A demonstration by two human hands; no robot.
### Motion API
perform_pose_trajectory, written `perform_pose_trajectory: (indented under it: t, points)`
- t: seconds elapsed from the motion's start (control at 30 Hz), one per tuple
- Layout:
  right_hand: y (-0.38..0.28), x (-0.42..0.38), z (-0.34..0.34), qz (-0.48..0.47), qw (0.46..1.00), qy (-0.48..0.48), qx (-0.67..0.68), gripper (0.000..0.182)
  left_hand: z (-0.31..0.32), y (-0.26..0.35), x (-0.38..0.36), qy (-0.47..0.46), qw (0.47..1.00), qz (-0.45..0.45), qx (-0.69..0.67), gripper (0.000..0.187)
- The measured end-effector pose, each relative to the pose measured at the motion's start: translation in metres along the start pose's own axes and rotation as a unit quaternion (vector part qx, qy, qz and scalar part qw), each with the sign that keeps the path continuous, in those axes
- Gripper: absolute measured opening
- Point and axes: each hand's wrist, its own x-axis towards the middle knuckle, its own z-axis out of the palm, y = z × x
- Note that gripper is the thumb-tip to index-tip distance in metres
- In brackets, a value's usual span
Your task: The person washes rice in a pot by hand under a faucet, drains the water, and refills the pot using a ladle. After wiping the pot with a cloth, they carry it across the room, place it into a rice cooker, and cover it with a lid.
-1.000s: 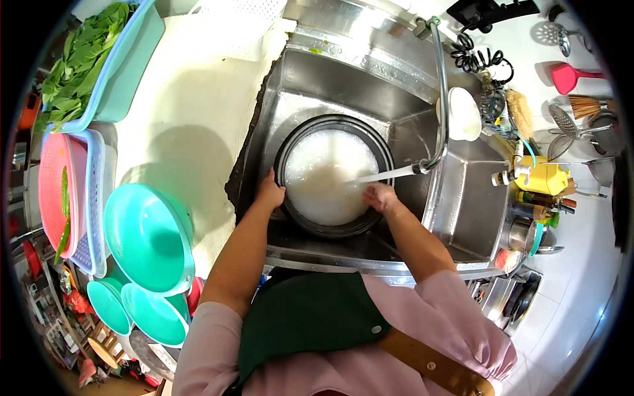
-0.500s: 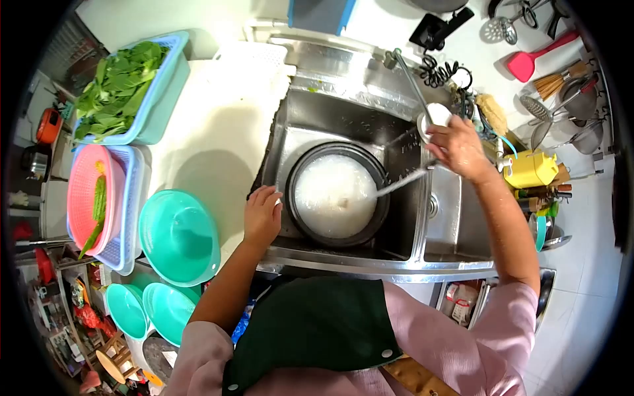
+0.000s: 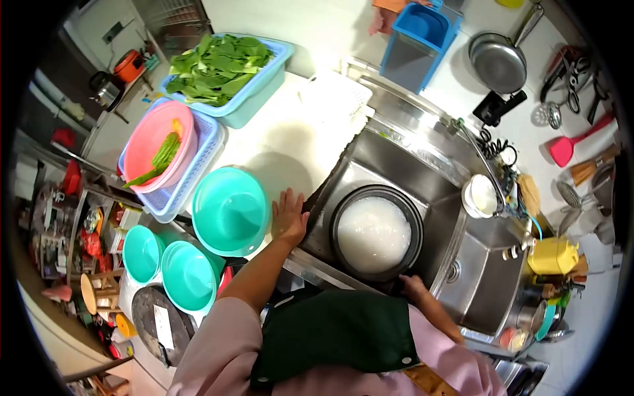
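Resting flat with fingers spread, left hand (image 3: 289, 216) on the counter (image 3: 290, 142) edge beside the sink (image 3: 432, 178), seemingly for support. Right hand (image 3: 413, 288) at the near rim of the black pot (image 3: 376, 233) of cloudy water in the sink; grip hidden, cannot tell.

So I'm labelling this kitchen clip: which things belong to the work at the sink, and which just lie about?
In hand: black pot of cloudy water, in the sink; right hand at its rim; left hand on the counter edge.
Lying about: teal bowl, basket of greens, pink colander, yellow container.
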Motion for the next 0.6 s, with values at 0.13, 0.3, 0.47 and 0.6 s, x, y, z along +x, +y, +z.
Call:
perform_pose_trajectory:
  t: [0.13, 0.3, 0.47, 0.6]
  points:
    - [-0.013, -0.017, 0.027, 0.041, 0.909, -0.173, 0.377, 0.047, -0.002, 0.002, -0.001, -0.010, 1.000, 0.011, 0.000, 0.048]
    - [-0.004, 0.010, 0.028, 0.037, 0.950, -0.083, 0.300, 0.039, 0.008, -0.002, 0.000, -0.002, 1.000, 0.009, 0.003, 0.046]
    - [-0.008, 0.004, 0.019, 0.007, 0.957, -0.101, 0.271, 0.039, 0.008, 0.000, -0.001, 0.013, 0.999, -0.017, 0.028, 0.048]
    - [-0.019, -0.025, 0.014, -0.044, 0.944, -0.080, 0.317, 0.037, 0.009, 0.000, -0.001, 0.008, 0.999, -0.019, 0.034, 0.050]
